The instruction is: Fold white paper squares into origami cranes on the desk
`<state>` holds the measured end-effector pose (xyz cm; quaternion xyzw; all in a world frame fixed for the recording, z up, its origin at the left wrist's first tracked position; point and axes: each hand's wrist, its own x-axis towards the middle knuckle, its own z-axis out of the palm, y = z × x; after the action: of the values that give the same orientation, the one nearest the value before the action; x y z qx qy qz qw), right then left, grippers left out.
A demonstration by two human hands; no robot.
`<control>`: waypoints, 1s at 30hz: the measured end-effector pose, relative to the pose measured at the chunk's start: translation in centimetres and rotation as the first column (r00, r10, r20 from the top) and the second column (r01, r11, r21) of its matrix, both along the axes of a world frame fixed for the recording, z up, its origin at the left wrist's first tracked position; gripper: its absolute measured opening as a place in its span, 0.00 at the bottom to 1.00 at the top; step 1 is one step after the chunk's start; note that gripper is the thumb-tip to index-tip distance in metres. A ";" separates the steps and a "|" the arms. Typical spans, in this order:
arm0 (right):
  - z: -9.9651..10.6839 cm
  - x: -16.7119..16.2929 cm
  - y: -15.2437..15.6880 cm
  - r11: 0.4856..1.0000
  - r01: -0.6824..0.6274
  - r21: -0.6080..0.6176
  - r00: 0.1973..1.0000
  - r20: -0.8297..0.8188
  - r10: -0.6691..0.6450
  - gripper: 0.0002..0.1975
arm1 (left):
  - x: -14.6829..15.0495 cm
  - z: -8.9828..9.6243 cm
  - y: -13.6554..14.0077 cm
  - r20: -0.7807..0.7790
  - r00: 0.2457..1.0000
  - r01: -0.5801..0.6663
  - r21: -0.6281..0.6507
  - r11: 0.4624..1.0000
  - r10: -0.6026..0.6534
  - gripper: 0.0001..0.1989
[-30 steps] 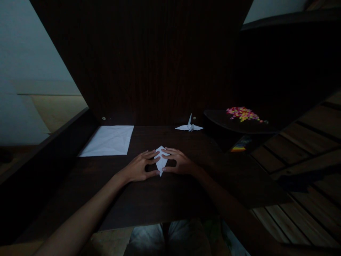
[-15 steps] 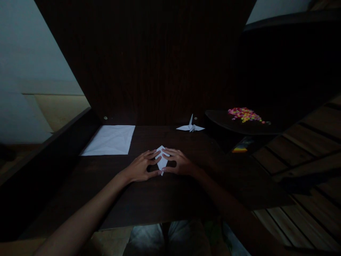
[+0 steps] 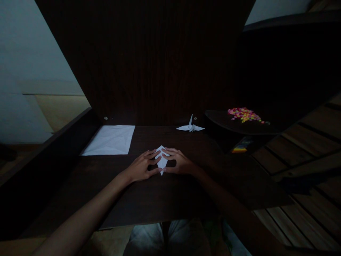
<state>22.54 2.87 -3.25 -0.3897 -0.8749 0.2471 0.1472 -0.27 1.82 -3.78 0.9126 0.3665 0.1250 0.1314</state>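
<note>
A small white folded paper [image 3: 162, 161], kite-shaped with its long point towards me, lies on the dark desk. My left hand [image 3: 144, 165] holds its left side, fingertips on the upper part and thumb near the lower tip. From the other side my right hand [image 3: 179, 161] grips it the same way, the two thumbs almost meeting at the lower tip. Fingertips cover parts of the paper's upper edges. Behind and to the right, a finished white paper crane [image 3: 190, 127] stands with its wings spread.
A creased white paper sheet [image 3: 110, 140] lies at the back left, beside the desk's raised side board [image 3: 53, 142]. Many small colourful pieces [image 3: 246, 115] are heaped on a curved shelf [image 3: 226, 121] at the right. A tall dark panel [image 3: 149, 64] rises behind the desk.
My left thumb has shifted very slightly near the paper's lower tip. Otherwise the hands, folded paper and crane stay in place.
</note>
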 end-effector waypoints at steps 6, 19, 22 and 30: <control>0.2 0.0 0.1 1.000 -0.029 0.008 0.999 0.021 0.029 0.31 | 0.0 -0.1 0.2 -0.007 1.000 -0.003 -0.007 1.000 0.003 0.23; -0.8 -0.3 -0.8 0.974 -0.058 0.218 0.994 0.103 0.036 0.25 | 0.1 -0.4 -0.4 -0.034 0.999 0.006 0.156 0.988 -0.001 0.21; -1.2 -0.6 -1.4 0.929 -0.051 0.367 0.997 0.072 0.026 0.24 | 0.5 -0.3 -0.9 -0.029 0.999 -0.012 0.256 0.967 0.020 0.20; -1.5 -0.9 -1.5 0.907 0.007 0.422 0.996 0.077 -0.043 0.16 | 0.7 -0.3 -0.9 -0.024 0.999 -0.034 0.274 0.961 0.042 0.18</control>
<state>21.60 1.36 -4.75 -0.3701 -0.9079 0.0340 0.1941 0.40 0.92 -4.10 0.9165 0.3650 0.1635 -0.0039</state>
